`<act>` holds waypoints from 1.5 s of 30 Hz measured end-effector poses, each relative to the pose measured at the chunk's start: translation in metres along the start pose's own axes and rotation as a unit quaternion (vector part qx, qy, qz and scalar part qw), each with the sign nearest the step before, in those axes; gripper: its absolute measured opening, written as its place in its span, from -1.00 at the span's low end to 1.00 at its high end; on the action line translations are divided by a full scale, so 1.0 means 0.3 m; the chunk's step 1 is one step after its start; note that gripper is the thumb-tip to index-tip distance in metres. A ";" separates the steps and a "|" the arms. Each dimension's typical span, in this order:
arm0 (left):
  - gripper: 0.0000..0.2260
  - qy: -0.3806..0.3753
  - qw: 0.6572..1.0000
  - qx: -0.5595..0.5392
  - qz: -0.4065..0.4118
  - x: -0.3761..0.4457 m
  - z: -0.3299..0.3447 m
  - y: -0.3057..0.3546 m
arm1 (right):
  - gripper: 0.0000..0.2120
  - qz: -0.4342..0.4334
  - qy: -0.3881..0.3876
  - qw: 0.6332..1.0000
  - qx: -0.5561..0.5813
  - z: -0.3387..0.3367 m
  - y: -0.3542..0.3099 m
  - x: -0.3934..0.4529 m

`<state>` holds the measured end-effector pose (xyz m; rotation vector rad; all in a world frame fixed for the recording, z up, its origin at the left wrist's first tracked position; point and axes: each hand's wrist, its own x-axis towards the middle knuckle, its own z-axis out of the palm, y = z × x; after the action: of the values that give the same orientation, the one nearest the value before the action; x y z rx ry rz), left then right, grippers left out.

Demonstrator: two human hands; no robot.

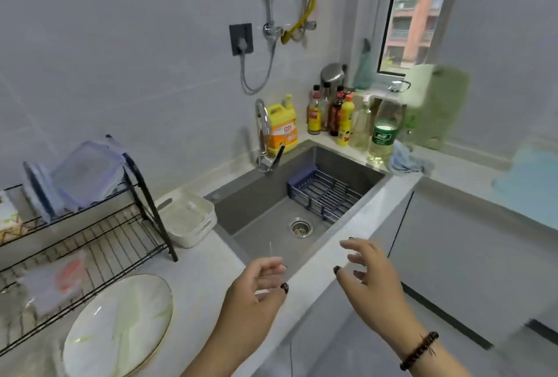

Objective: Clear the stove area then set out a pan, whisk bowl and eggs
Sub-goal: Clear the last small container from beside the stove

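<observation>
Both hands hang over the front edge of the sink point(262, 210). The left hand point(253, 292) and the right hand point(370, 274) have loose, spread fingers and hold nothing. No stove, pan, bowl or eggs show, so most of the job looks still to do.

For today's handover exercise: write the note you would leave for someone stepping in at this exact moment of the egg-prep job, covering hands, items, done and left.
Left hand: fingers loosely curled, nothing clearly held.
Right hand: open, empty, over the sink's front edge.
Job's things: no stove, pan, whisk bowl or eggs in view.
Here: grey sink, basin bare apart from a blue drainer rack; white tub at its left; large white plate by the black dish rack.
Done: nothing that shows here.
Left: find pan, bowl and eggs, then set them out.
</observation>
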<state>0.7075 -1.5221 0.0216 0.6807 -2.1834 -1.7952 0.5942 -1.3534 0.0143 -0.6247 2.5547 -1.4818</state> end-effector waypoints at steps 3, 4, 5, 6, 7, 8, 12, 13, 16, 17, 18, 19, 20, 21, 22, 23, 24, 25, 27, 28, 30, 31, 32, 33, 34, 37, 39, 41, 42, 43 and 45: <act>-0.69 -0.027 0.999 -0.011 0.014 0.077 0.184 0.068 | -0.65 0.012 0.029 1.000 0.002 -0.176 0.066 0.056; -0.69 -0.043 0.999 -0.009 0.020 0.105 0.265 0.091 | -0.65 0.020 0.042 0.999 -0.002 -0.249 0.099 0.070; -0.69 -0.056 0.998 -0.004 0.027 0.129 0.344 0.109 | -0.64 0.026 0.052 0.998 -0.008 -0.316 0.132 0.082; -0.68 -0.068 0.997 0.002 0.033 0.147 0.410 0.126 | -0.65 0.032 0.059 0.998 -0.012 -0.370 0.159 0.090; -0.67 -0.089 0.995 0.006 0.039 0.174 0.504 0.149 | -0.65 0.038 0.073 0.996 -0.016 -0.447 0.201 0.098; -0.67 -0.104 0.994 0.007 0.042 0.194 0.575 0.167 | -0.66 0.044 0.081 0.996 -0.022 -0.503 0.232 0.104; -0.69 -0.172 0.983 0.017 0.052 0.276 0.893 0.227 | -0.67 0.091 0.119 0.988 -0.044 -0.751 0.394 0.102; -0.70 -0.197 0.979 0.016 0.054 0.297 0.981 0.240 | -0.67 0.109 0.136 0.984 -0.049 -0.823 0.441 0.097; -0.72 -0.262 0.963 0.027 0.057 0.351 1.191 0.284 | -0.68 0.147 0.190 0.969 -0.050 -0.990 0.560 0.087; -0.72 -0.278 0.958 0.033 0.060 0.370 1.246 0.296 | -0.68 0.158 0.207 0.965 -0.043 -1.033 0.588 0.087; -0.72 -0.293 0.954 0.034 0.062 0.393 1.299 0.308 | -0.69 0.169 0.222 0.959 -0.038 -1.074 0.616 0.091; -0.73 -0.301 0.951 0.035 0.066 0.415 1.345 0.322 | -0.69 0.181 0.237 0.954 -0.034 -1.108 0.642 0.094; -0.72 -0.315 0.946 0.040 0.070 0.442 1.411 0.338 | -0.69 0.194 0.256 0.947 -0.030 -1.148 0.679 0.097; -0.72 -0.329 0.940 0.045 0.073 0.470 1.478 0.352 | -0.69 0.207 0.272 0.939 -0.026 -1.187 0.712 0.100; -0.72 -0.342 0.935 0.049 0.076 0.493 1.536 0.370 | -0.69 0.215 0.283 0.934 -0.025 -1.220 0.741 0.106; -0.72 -0.359 0.928 0.050 0.081 0.521 1.602 0.389 | -0.68 0.223 0.293 0.929 -0.027 -1.259 0.772 0.117; -0.72 -0.374 0.922 0.047 0.083 0.543 1.658 0.407 | -0.68 0.230 0.301 0.925 -0.032 -1.293 0.802 0.130; -0.72 -0.386 0.918 0.042 0.083 0.562 1.710 0.423 | -0.69 0.237 0.307 0.921 -0.036 -1.325 0.823 0.143; -0.71 -0.408 0.908 0.037 0.084 0.621 1.832 0.458 | -0.69 0.249 0.336 0.908 -0.034 -1.400 0.873 0.191; -0.71 -0.422 0.902 0.040 0.088 0.662 1.901 0.479 | -0.69 0.253 0.352 0.901 -0.029 -1.444 0.902 0.226; -0.70 -0.449 0.886 0.052 0.099 0.721 2.017 0.519 | -0.69 0.263 0.368 0.892 -0.021 -1.520 0.943 0.285; -0.69 -0.466 0.877 0.056 0.103 0.749 2.072 0.543 | -0.69 0.266 0.374 0.888 -0.019 -1.560 0.962 0.317; -0.69 -0.481 0.868 0.060 0.110 0.774 2.124 0.570 | -0.69 0.266 0.384 0.884 -0.020 -1.601 0.979 0.349; -0.70 -0.491 0.861 0.060 0.118 0.803 2.180 0.592 | -0.69 0.262 0.397 0.879 -0.018 -1.644 0.997 0.381; -0.70 -0.497 0.856 0.067 0.127 0.834 2.246 0.612 | -0.69 0.259 0.416 0.872 -0.015 -1.689 1.025 0.413; -0.71 -0.514 0.844 0.077 0.131 0.890 2.401 0.657 | -0.69 0.258 0.445 0.858 0.000 -1.790 1.089 0.469; -0.72 -0.525 0.837 0.082 0.132 0.910 2.503 0.681 | -0.69 0.264 0.446 0.855 0.007 -1.856 1.140 0.488; -0.72 -0.530 0.833 0.086 0.131 0.926 2.611 0.698 | -0.70 0.273 0.450 0.850 0.015 -1.938 1.198 0.502; -0.73 -0.530 0.833 0.093 0.130 0.930 2.655 0.705 | -0.71 0.280 0.453 0.846 0.022 -1.970 1.226 0.506; -0.73 -0.529 0.833 0.094 0.131 0.937 2.723 0.710 | -0.71 0.284 0.455 0.843 0.026 -2.019 1.266 0.514; -0.73 -0.516 0.840 0.098 0.138 0.950 2.816 0.728 | -0.73 0.292 0.449 0.843 0.047 -2.083 1.310 0.538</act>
<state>0.0284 -0.9044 0.0151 -0.7843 -2.8734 -2.0152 0.1430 -0.7472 0.0152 1.0465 2.7572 -1.8721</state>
